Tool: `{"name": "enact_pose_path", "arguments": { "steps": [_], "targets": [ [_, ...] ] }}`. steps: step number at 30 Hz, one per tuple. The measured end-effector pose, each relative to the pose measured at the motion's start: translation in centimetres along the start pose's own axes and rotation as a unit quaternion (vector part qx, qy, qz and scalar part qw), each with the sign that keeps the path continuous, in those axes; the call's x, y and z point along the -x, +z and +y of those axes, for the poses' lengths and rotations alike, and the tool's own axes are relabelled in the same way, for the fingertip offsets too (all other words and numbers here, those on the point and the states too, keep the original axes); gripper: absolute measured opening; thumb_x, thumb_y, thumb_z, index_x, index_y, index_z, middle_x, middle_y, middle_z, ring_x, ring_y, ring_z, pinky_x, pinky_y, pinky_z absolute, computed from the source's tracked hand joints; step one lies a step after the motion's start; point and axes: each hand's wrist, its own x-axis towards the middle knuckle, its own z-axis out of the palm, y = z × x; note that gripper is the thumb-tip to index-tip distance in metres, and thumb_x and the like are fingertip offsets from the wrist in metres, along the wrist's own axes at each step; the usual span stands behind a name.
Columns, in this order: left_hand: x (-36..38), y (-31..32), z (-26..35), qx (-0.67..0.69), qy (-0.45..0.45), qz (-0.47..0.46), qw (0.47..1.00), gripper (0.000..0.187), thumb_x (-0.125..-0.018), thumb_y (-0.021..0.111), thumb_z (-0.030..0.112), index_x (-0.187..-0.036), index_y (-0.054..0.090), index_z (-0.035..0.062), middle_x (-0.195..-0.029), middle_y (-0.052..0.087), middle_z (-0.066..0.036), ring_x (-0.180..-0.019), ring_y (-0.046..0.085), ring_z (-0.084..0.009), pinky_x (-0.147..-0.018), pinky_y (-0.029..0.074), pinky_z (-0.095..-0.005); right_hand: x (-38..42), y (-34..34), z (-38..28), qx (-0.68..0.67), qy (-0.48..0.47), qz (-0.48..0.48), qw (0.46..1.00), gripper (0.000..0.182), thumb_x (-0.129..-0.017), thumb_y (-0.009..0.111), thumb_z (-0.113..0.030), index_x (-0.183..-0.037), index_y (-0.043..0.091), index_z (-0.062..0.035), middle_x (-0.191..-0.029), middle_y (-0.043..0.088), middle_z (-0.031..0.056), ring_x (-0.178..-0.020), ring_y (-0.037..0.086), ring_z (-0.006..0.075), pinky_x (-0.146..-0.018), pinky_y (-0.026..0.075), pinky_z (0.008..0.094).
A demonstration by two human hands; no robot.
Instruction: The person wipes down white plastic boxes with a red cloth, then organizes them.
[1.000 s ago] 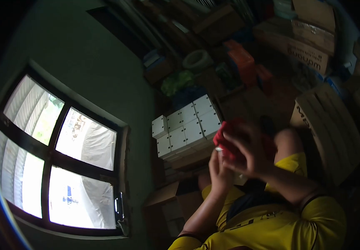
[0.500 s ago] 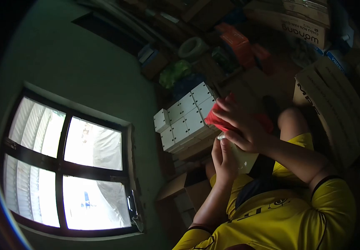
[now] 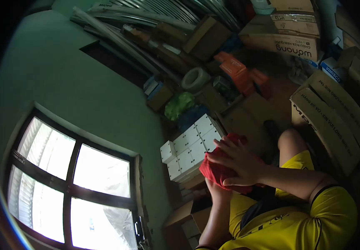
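Note:
A red cloth (image 3: 214, 171) is bunched over whatever sits between my two hands. My right hand (image 3: 242, 163) presses down on the cloth from above, its fingers bent over the folds and somewhat apart. From below, my left hand (image 3: 218, 192) comes up against the cloth; its fingers are covered, and the thing it supports is hidden. Just beyond my hands stand stacked white boxes (image 3: 190, 146) with small dark holes on their faces.
To the right is a large cardboard carton (image 3: 328, 112), with another carton (image 3: 292, 46) behind it. Orange boxes (image 3: 234, 71), a coiled hose (image 3: 195, 78) and a green plastic bag (image 3: 179, 106) lie farther back. A window (image 3: 71, 187) is on the left.
The pale piece seen in my left hand is now covered by the red cloth. My right hand and the cloth have shifted over my left fingers. The view has tilted upward.

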Motion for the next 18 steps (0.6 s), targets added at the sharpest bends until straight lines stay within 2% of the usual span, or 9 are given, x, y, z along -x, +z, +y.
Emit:
{"name": "enact_pose_path", "arguments": {
  "steps": [1,4,5,7,9,12,14,15,18],
  "targets": [
    [0.2,0.0,-1.2,0.000,-0.020,-0.013,1.000,0.039,-0.104,0.051,0.021,-0.138,0.047,0.0022,-0.135,0.057,-0.013,-0.121,0.058,-0.0227,-0.102,0.049,-0.0369,-0.1,0.0,0.3,0.020,0.021,0.038,0.999,0.054,-0.095,0.060,-0.045,-0.141,0.057,-0.0165,-0.155,0.041,0.0150,-0.140,0.042,0.0351,-0.112,0.028,0.0615],
    [1.2,-0.4,-2.7,-0.086,-0.046,-0.046,0.994,0.037,-0.107,0.046,0.030,-0.131,0.052,0.0020,-0.118,0.062,-0.008,-0.104,0.062,-0.0159,-0.088,0.050,-0.0295,-0.4,1.1,2.8,-0.187,0.094,0.100,0.973,0.038,-0.098,0.058,-0.036,-0.127,0.064,-0.0139,-0.134,0.060,0.0167,-0.124,0.057,0.0311,-0.103,0.043,0.0455],
    [1.1,-0.6,-2.5,-0.141,-0.032,-0.055,0.988,0.035,-0.107,0.046,0.031,-0.125,0.055,0.0026,-0.109,0.063,-0.005,-0.095,0.061,-0.0129,-0.081,0.050,-0.0271,-0.3,1.6,2.9,-0.262,0.164,0.112,0.944,0.030,-0.102,0.051,-0.028,-0.115,0.066,-0.0056,-0.113,0.068,0.0174,-0.108,0.066,0.0301,-0.094,0.049,0.0346],
    [1.0,0.1,-2.0,-0.185,-0.008,-0.019,0.983,0.032,-0.108,0.044,0.033,-0.106,0.061,0.0057,-0.084,0.059,0.002,-0.070,0.053,-0.0056,-0.062,0.043,-0.0219,0.5,2.3,3.7,-0.269,0.239,0.115,0.926,0.030,-0.103,0.049,-0.027,-0.113,0.066,-0.0037,-0.110,0.069,0.0159,-0.106,0.067,0.0290,-0.092,0.050,0.0349],
    [0.5,-0.7,-1.3,-0.146,0.004,0.004,0.989,0.035,-0.109,0.042,0.034,-0.108,0.060,0.0043,-0.087,0.061,-0.001,-0.072,0.056,-0.0076,-0.063,0.044,-0.0233,1.1,3.2,4.6,-0.250,0.258,0.131,0.924,0.031,-0.105,0.045,-0.024,-0.116,0.064,-0.0013,-0.117,0.067,0.0180,-0.110,0.065,0.0309,-0.093,0.049,0.0359],
    [-0.3,-1.0,-0.1,-0.137,0.073,0.069,0.985,0.037,-0.109,0.041,0.036,-0.106,0.059,0.0032,-0.088,0.062,-0.003,-0.074,0.057,-0.0103,-0.066,0.047,-0.0248,3.1,5.3,2.8,-0.356,0.243,0.132,0.893,0.038,-0.105,0.045,-0.031,-0.128,0.058,-0.0037,-0.132,0.056,0.0269,-0.122,0.055,0.0402,-0.102,0.043,0.0442],
    [-1.4,-1.8,-0.7,-0.107,0.117,0.099,0.982,0.037,-0.109,0.041,0.036,-0.106,0.058,0.0027,-0.088,0.061,-0.003,-0.075,0.058,-0.0111,-0.066,0.048,-0.0260,4.0,7.1,1.5,-0.184,0.092,0.150,0.967,0.046,-0.103,0.047,-0.036,-0.136,0.053,-0.0052,-0.138,0.047,0.0318,-0.128,0.046,0.0465,-0.108,0.036,0.0509],
    [-1.9,-3.0,-1.3,-0.104,0.122,0.061,0.985,0.035,-0.108,0.043,0.033,-0.113,0.057,0.0012,-0.099,0.064,-0.006,-0.085,0.063,-0.0152,-0.073,0.052,-0.0293,4.0,7.4,0.9,-0.094,0.016,0.155,0.983,0.050,-0.102,0.048,-0.039,-0.139,0.050,-0.0060,-0.140,0.043,0.0343,-0.131,0.042,0.0496,-0.110,0.032,0.0543],
    [-1.3,-3.7,-2.9,-0.111,0.081,0.065,0.988,0.035,-0.107,0.046,0.030,-0.120,0.057,-0.0003,-0.109,0.065,-0.008,-0.098,0.063,-0.0165,-0.085,0.050,-0.0297,3.3,6.3,-0.4,-0.020,-0.017,0.082,0.996,0.059,-0.097,0.054,-0.045,-0.141,0.050,-0.0073,-0.140,0.040,0.0361,-0.132,0.036,0.0533,-0.112,0.026,0.0602]
  ]
}}
